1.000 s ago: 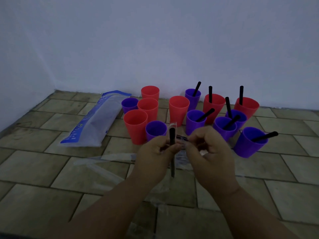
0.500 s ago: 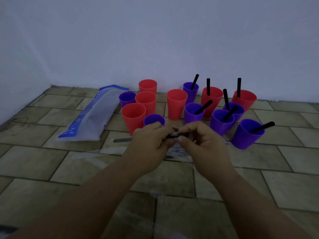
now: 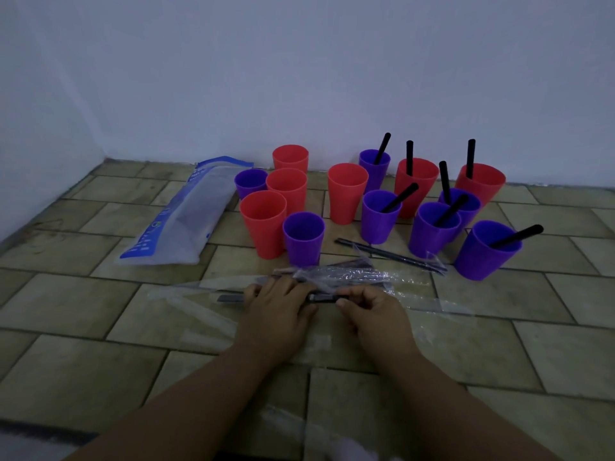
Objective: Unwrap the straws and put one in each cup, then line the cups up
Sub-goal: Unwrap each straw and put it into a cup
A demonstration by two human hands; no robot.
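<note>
The straw [image 3: 324, 297] being unwrapped lies level just above the tiled floor [image 3: 100, 294], held between both hands in front of the cups. The left hand [image 3: 279, 306] folds over its covered end with fingers bent down on it, and a stub of wrapper [image 3: 229, 298] pokes out past the knuckles. The right hand [image 3: 369, 309] pinches the other end between thumb and curled fingers. Bare black shows in the gap between them, so I judge the wrapper is partly off.

To finish cleanly, the left hand should clamp the film while the right draws the straw out along its own line, without bending it. The nearest empty purple cup [image 3: 303, 237] stands straight ahead and looks the easiest target. It is one of six unfilled cups grouped on the left, and seven on the right already have a straw.

A small heap of wrapped straws [image 3: 339, 272] lies between the hands and the cups, with another wrapped straw [image 3: 389, 254] just in front of the filled purple ones. A reach forward should pass above these. Clear discarded film [image 3: 199, 311] is spread on the tiles around the hands and could slide underfoot or under a cup. The blue and clear bag [image 3: 186, 211] lies beside the left cups. The wall [image 3: 299, 78] sits close behind the back row, so room for a line is toward the person and sideways. The far right cup's straw [image 3: 514, 234] leans low outward and could easily be clipped
</note>
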